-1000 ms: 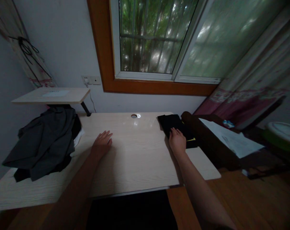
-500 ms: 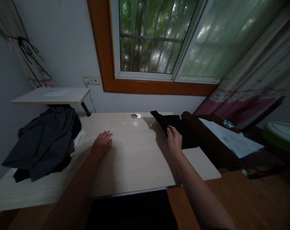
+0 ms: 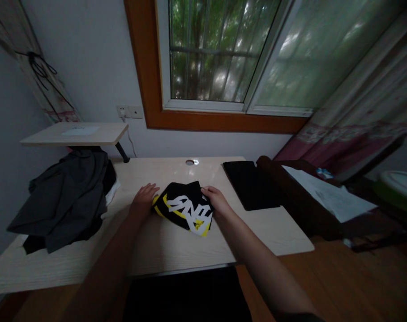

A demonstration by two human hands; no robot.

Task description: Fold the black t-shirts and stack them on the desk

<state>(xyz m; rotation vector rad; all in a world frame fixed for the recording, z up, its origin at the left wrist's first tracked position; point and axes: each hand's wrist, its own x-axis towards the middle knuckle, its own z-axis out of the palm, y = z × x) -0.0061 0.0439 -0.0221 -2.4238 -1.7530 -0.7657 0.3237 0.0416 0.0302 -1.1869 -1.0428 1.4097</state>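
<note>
In the head view, a piece of black cloth (image 3: 180, 203) with bold white lettering and yellow patches is bunched over the middle of the desk. Its kind does not show clearly. My right hand (image 3: 217, 201) pinches its upper right edge between thumb and fingers. At the cloth's left end lies my left hand (image 3: 143, 199), palm down with fingers stretched out; whether it touches the cloth is unclear. A flat black rectangular item (image 3: 252, 185) rests to the right of my right hand.
Dark grey clothing (image 3: 72, 192) is heaped on the left of the pale wooden desk (image 3: 273, 232), partly under a small raised shelf (image 3: 75, 133). Beyond the right edge stand brown furniture with a white sheet (image 3: 327, 192) on it and a green-sided round container (image 3: 398, 192).
My right hand has moved left from the flat black item to mid-desk, bringing the cloth with it. The printed side now shows. My left hand has stayed nearly in place.
</note>
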